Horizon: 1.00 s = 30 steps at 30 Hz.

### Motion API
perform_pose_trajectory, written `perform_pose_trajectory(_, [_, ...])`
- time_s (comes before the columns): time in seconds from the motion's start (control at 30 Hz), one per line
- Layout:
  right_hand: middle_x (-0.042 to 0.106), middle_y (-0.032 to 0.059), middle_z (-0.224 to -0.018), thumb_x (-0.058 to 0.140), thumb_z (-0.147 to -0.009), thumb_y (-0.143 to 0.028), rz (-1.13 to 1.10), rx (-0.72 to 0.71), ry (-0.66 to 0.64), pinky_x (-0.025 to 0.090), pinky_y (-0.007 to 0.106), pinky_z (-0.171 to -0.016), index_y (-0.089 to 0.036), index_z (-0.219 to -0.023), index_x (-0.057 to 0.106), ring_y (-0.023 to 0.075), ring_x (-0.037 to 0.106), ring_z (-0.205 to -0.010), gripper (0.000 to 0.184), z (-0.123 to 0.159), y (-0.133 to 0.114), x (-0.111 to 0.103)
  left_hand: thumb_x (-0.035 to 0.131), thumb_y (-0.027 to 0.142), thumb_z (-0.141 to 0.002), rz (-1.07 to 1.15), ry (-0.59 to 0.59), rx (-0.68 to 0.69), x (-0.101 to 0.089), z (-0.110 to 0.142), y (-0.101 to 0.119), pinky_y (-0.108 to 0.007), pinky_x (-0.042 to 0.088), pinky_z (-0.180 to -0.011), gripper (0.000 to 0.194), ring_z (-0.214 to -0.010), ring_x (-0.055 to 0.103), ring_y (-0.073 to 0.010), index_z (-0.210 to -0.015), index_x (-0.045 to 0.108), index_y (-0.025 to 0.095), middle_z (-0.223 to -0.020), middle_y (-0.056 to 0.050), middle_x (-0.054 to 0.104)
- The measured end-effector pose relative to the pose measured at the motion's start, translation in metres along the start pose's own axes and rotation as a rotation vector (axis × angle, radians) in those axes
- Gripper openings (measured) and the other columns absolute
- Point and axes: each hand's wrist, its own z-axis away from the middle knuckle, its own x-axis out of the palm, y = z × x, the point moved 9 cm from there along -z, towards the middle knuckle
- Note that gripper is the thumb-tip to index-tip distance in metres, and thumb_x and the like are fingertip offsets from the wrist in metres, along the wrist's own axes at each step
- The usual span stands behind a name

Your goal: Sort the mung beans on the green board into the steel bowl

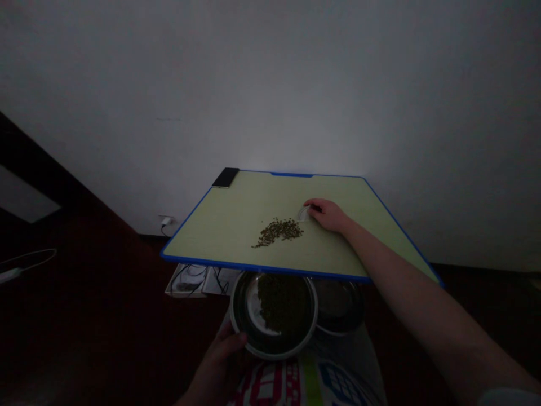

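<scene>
My left hand (pixel 226 349) grips the rim of a round metal bowl (pixel 274 356), thumb over the edge. Small dark brown bits (pixel 285 301) fill much of the bowl, with its shiny bottom bare on the left. My right hand (pixel 327 214) is closed on a small clear, rounded piece (pixel 303 213), pressed to the pale green tabletop (pixel 236 225); whether it is a lid or a cup I cannot tell. Just left of that piece lies a loose scatter of brown bits (pixel 279 230).
On the table's far left corner lies a black phone (pixel 226 177). A second dark bowl (pixel 340 307) sits below the front edge, right of the held one. Under the table are cables and a white box (pixel 186 282). A plug (pixel 166 221) is in the wall.
</scene>
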Motion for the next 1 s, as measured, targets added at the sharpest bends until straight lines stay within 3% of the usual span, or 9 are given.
perform_pose_trajectory(0.27, [0.071, 0.0082, -0.094, 0.054, -0.085, -0.022, -0.050, -0.016, -0.043, 0.048, 0.032, -0.077, -0.017, -0.111, 0.070, 0.0192, 0.060, -0.079, 0.031, 0.0045, -0.0012, 0.0038, 0.079, 0.015, -0.061, -0.011, 0.005, -0.027, -0.0002, -0.0046, -0.0017, -0.047, 0.054, -0.097, 0.067, -0.111, 0.067, -0.0359, -0.125, 0.063, 0.024, -0.102, -0.008, 0.080])
perform_pose_trajectory(0.4, [0.071, 0.0083, -0.095, 0.055, -0.084, -0.022, -0.069, -0.035, -0.044, 0.047, 0.032, -0.077, -0.016, -0.109, 0.071, 0.0199, 0.060, -0.080, 0.031, 0.0068, -0.0034, 0.0028, 0.076, 0.016, -0.065, 0.001, -0.011, -0.007, -0.0003, -0.0046, -0.0006, -0.048, 0.052, -0.099, 0.064, -0.110, 0.068, -0.0344, -0.127, 0.063, 0.025, -0.102, -0.008, 0.080])
perform_pose_trajectory(0.67, [0.066, 0.0038, -0.078, 0.055, -0.083, -0.021, -0.057, -0.039, -0.080, 0.046, 0.029, -0.070, -0.016, -0.108, 0.071, 0.0163, 0.057, -0.070, 0.030, 0.0088, -0.0025, 0.0040, 0.069, 0.015, -0.074, 0.026, -0.178, 0.016, 0.0096, -0.0056, -0.0001, -0.046, 0.050, -0.101, 0.056, -0.105, 0.071, -0.0296, -0.128, 0.063, 0.025, -0.108, -0.008, 0.079])
perform_pose_trajectory(1.0, [0.072, 0.0073, -0.094, 0.055, -0.084, -0.017, -0.056, -0.050, -0.037, 0.048, 0.032, -0.077, -0.017, -0.109, 0.070, 0.0188, 0.062, -0.080, 0.029, 0.0054, -0.0064, 0.0064, 0.071, 0.015, -0.072, -0.003, -0.144, 0.009, 0.0075, -0.0047, -0.0020, -0.044, 0.056, -0.092, 0.044, -0.094, 0.074, -0.0284, -0.115, 0.072, 0.023, -0.099, -0.008, 0.080])
